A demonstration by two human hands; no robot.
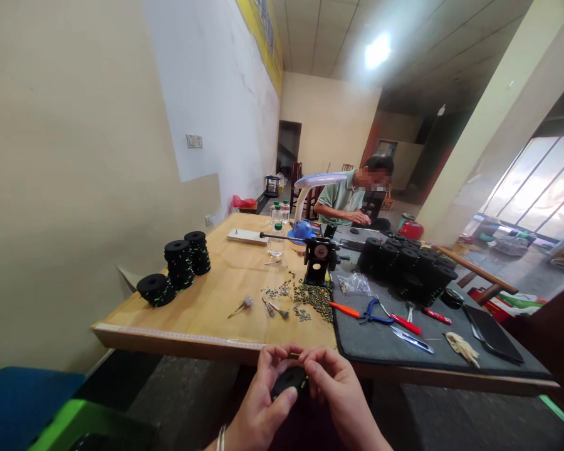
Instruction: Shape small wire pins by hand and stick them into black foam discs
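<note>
A round black foam spool (289, 379) with small yellow-green bits on its rim is held low in front of the table edge. My left hand (270, 391) wraps round it, thumb across the near side. My right hand (331, 382) is closed at the spool's right rim, its thumb and forefinger pinched together; a small yellowish piece shows by the fingertips, too small to name. On the table beyond my hands lie many small striped beads or tubes (314, 297) and a few little brush-like bundles (277, 310).
Stacked black spools stand at the left (178, 263) and right (404, 263). A black winding device (317, 260) and a blue-based lamp (303, 230) stand mid-table. Pliers (376, 313), an orange-handled tool (345, 309) and a knife (411, 339) lie on the grey mat (357, 344). A person (345, 200) sits opposite.
</note>
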